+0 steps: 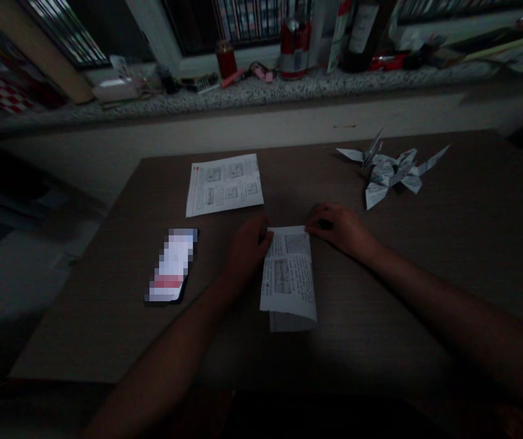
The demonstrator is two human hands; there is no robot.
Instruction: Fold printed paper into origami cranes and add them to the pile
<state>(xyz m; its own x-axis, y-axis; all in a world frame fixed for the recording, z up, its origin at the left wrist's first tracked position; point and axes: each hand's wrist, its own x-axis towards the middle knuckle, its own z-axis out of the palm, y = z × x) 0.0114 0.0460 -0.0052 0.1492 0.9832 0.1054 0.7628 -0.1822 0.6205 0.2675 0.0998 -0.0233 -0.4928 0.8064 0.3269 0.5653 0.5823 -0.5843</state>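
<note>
A printed sheet of paper [289,277], folded over with its near end gaping a little, lies on the table in front of me. At its far left corner, my left hand [247,247] pinches the edge between thumb and fingers. My right hand [334,225] grips the far right corner, thumb and fingertips together. Text and small pictures cover the upper face of the paper. Beyond my left hand lies a second printed sheet [225,185], flat on the table. Past my right hand rest folded paper cranes [394,174] made from printed paper.
A phone [172,265] with its screen lit lies left of my left forearm on the brown table [119,244]. Along the back, a stone windowsill [252,91] carries a red can [295,46], a candle jar [226,59], a dark bottle [362,36] and other clutter.
</note>
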